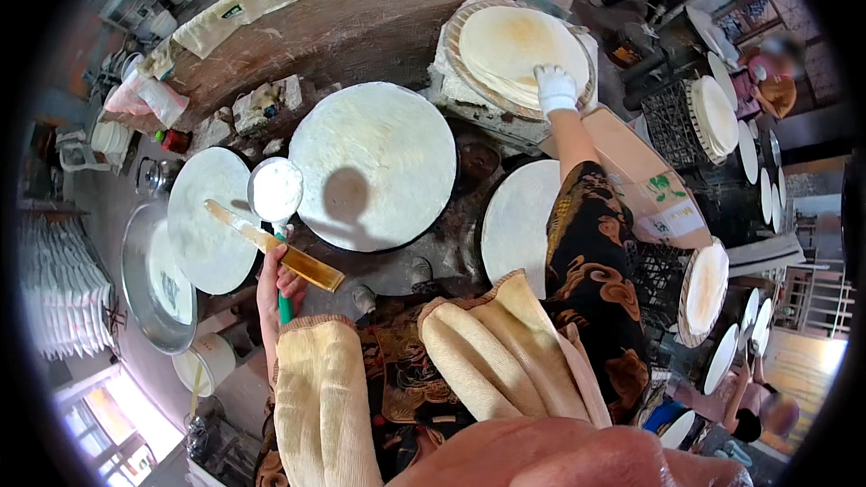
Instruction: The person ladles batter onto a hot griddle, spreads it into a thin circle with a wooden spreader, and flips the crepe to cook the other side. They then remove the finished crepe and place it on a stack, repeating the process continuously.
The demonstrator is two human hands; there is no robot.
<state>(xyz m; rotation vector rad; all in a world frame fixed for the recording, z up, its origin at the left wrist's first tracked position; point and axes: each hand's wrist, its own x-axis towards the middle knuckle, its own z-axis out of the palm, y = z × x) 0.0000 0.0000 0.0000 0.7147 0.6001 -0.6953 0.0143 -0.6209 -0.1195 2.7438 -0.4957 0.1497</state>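
Note:
My left hand (280,280) grips the green handle of a round white ladle (275,189) and a flat amber-coloured wooden spatula (311,266). The ladle sits between a round white griddle (372,162) and a smaller left one (203,239); the spatula crosses the left griddle's edge. My right hand (555,88), in a white glove, rests with fingers apart on a stack of pale flatbreads (505,45) in a round tray (456,54). Below that arm is a third griddle (519,225).
A steel basin (144,298) and white bucket (203,365) stand at left. A cardboard piece (667,189) lies right of my arm. A low wall (379,0) runs behind. Co-workers (749,406) are at the right among more griddles (722,356) and flatbread stacks (713,117).

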